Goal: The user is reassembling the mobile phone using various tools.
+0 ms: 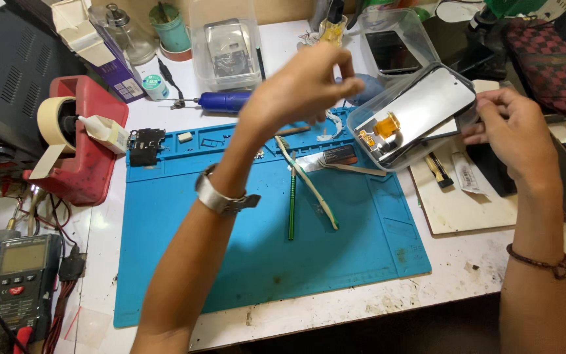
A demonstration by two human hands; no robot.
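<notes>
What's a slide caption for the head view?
Right hand holds a phone screen panel above the blue work mat; left hand raised beside it.

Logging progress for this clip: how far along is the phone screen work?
Apart already: a small circuit board lies on the blue mat. In hand: the right hand holds the screen panel, orange flex showing; the left hand is raised beside it. No reassembly is visible.

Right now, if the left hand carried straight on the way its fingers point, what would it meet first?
Probably the phone screen panel that the right hand holds tilted above the bench. The left hand points its pinched fingertips right toward its near edge, though depth is hard to judge.
</notes>
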